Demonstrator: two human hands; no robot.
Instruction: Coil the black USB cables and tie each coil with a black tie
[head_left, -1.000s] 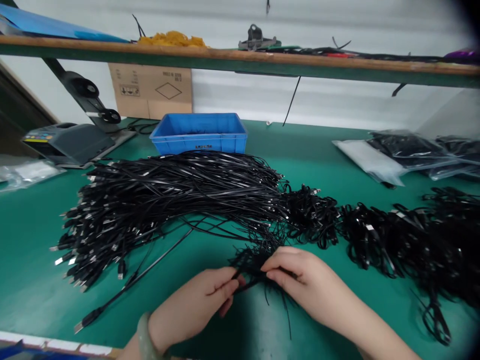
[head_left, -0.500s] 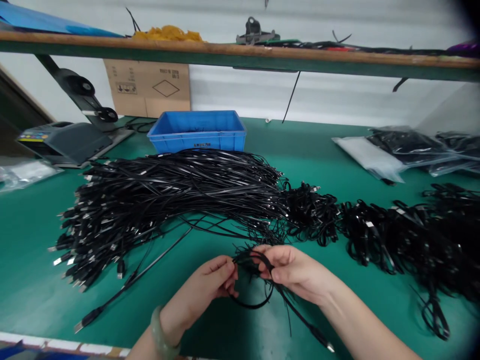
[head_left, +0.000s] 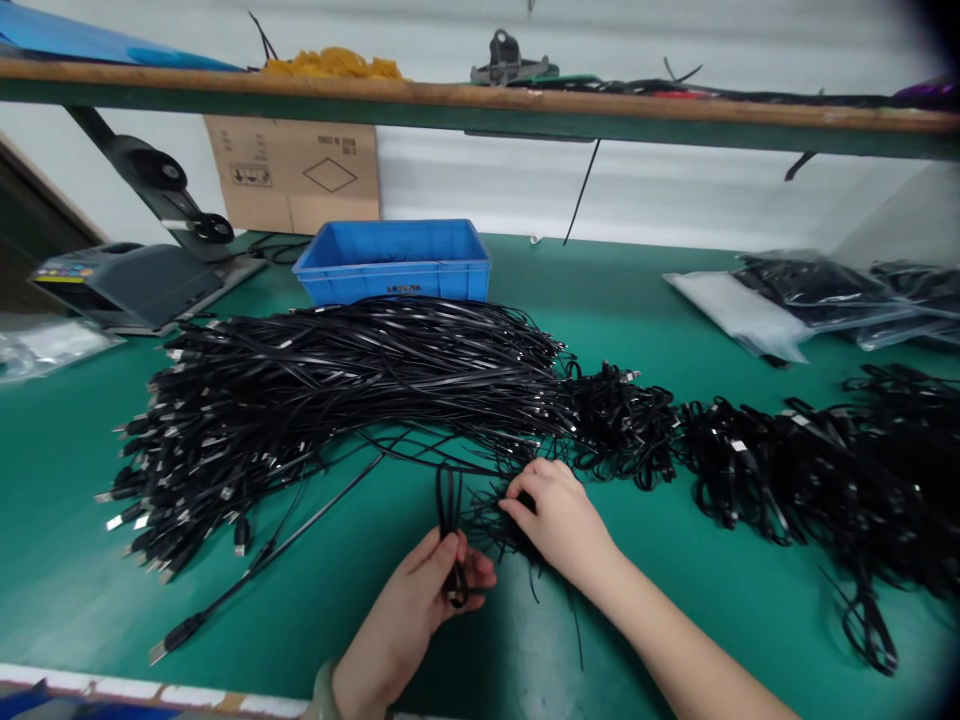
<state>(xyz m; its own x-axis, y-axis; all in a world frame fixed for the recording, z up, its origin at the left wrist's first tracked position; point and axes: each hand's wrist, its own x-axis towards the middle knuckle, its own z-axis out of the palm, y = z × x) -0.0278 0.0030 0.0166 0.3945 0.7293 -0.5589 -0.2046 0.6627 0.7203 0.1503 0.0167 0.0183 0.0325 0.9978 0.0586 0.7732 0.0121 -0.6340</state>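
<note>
Left hand has moved apart from right hand since the earlier frame, and the black loop once between them now stands up out of the left fist. Left hand is closed, gripping a doubled USB cable near its lower end, with the loop sticking up above the fingers. A green bangle sits on that wrist. Right hand is half closed, its fingertips on a loose tangle of black cable; whether it grips the cable or only touches it is hard to tell. The tangle lies on the surface between the hands, just below a big bundle of black USB cables, with strands trailing toward the person. The bundle fans out to the left, its silver plugs at that end. A single cable lies lower left, near the left hand. Coiled cables run off to the right. Behind the bundle sits a blue bin. Bagged cables lie back right, a gray machine back left, and a wooden shelf runs above.
</note>
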